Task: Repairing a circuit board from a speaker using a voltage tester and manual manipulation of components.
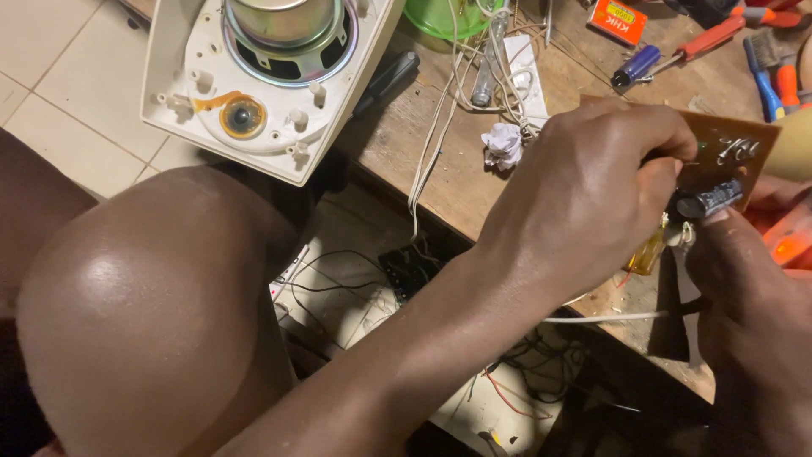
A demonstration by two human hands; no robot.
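Fingers (655, 169) of two hands pinch one circuit board (736, 148).

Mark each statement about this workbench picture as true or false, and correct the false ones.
1. Both hands are at a brown circuit board. True.
2. The left hand rests on the speaker housing. False: it is at the board, apart from the housing.
3. A crumpled white paper ball lies on the wooden table. True.
4. The right hand holds the red-handled screwdriver. False: that screwdriver lies untouched on the table.
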